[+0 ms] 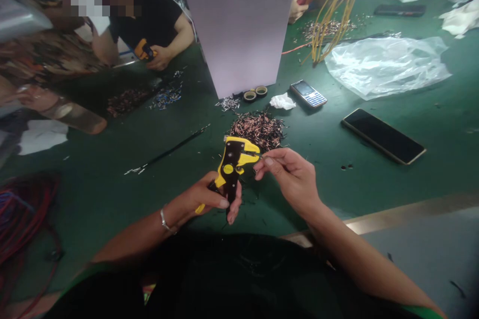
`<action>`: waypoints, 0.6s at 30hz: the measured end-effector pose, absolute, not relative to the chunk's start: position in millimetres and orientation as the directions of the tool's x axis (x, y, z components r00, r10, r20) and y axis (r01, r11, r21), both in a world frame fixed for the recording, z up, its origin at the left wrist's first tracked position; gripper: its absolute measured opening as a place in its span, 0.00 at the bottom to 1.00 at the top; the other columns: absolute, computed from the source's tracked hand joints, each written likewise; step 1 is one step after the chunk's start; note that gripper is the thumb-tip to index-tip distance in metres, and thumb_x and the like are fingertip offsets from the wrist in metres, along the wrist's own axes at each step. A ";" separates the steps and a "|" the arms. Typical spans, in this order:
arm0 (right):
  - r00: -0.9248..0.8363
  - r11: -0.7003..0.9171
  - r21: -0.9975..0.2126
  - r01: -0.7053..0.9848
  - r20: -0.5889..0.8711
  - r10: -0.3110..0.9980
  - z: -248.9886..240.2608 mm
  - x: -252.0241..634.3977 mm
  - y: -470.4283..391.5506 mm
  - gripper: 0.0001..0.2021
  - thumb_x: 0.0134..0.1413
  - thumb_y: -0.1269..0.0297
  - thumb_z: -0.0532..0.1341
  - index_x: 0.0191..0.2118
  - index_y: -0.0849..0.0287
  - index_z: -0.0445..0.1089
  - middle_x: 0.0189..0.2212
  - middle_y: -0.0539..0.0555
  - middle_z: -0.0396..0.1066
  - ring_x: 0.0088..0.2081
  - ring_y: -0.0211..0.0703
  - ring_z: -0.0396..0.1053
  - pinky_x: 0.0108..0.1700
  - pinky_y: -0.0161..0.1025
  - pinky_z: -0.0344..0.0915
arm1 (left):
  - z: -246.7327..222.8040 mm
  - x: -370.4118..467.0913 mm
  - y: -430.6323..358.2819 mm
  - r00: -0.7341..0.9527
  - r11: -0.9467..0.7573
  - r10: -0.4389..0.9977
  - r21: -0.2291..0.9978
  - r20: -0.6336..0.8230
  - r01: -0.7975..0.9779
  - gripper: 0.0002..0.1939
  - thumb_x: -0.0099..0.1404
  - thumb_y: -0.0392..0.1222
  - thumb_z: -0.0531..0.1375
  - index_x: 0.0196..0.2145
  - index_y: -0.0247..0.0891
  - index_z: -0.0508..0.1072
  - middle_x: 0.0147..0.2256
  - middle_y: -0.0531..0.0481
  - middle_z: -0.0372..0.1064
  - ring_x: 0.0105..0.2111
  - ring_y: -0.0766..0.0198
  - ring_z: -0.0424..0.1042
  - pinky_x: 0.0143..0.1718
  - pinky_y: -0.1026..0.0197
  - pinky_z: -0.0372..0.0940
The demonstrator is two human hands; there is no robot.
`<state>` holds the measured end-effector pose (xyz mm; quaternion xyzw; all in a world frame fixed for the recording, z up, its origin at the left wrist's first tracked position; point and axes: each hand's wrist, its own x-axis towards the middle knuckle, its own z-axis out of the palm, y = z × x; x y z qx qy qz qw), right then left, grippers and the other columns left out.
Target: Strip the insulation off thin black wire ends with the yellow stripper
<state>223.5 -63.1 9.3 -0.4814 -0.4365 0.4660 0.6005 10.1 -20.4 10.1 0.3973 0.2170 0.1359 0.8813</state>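
In the head view my left hand (217, 197) is wrapped round the handles of a yellow and black wire stripper (231, 162), its jaws turned to the right. My right hand (294, 174) pinches a short dark wire (261, 156) at the mouth of those jaws; most of the wire is hidden by the fingers. Just beyond the tool lies a heap of short black wires with bare copper ends (258, 128). A thin bundle of black wires with silvery tips (175, 147) rests on the green table (314, 269) to the left.
An upright pale panel (243, 25) stands behind the heap, with tape rolls (250, 95) at its foot. A keypad phone (309, 93), a smartphone (383, 135) and a plastic bag (389, 65) lie right. Red cable coils (26, 219) are left. Co-workers' hands (160, 58) hold tools across the table.
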 end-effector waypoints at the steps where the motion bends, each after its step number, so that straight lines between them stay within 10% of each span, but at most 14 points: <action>1: 0.186 0.101 -0.985 -0.138 0.075 0.980 9.1 223.4 -63.1 0.05 0.57 0.60 0.62 0.34 0.55 0.69 0.27 0.51 0.78 0.25 0.40 0.75 0.34 0.44 0.74 | 10.7 10.4 -20.6 0.868 0.647 0.415 0.759 -0.274 -0.070 0.14 0.51 0.37 0.68 0.36 0.33 0.76 0.26 0.47 0.74 0.23 0.59 0.73 0.29 0.54 0.72; 18: 0.190 0.118 -0.971 -0.209 0.078 0.979 9.3 224.1 -60.3 0.05 0.55 0.61 0.64 0.35 0.56 0.69 0.26 0.51 0.78 0.23 0.40 0.75 0.31 0.43 0.73 | 15.7 14.7 -28.4 0.822 0.625 0.499 0.771 -0.275 -0.122 0.09 0.54 0.35 0.68 0.33 0.32 0.74 0.21 0.50 0.72 0.18 0.64 0.71 0.22 0.60 0.71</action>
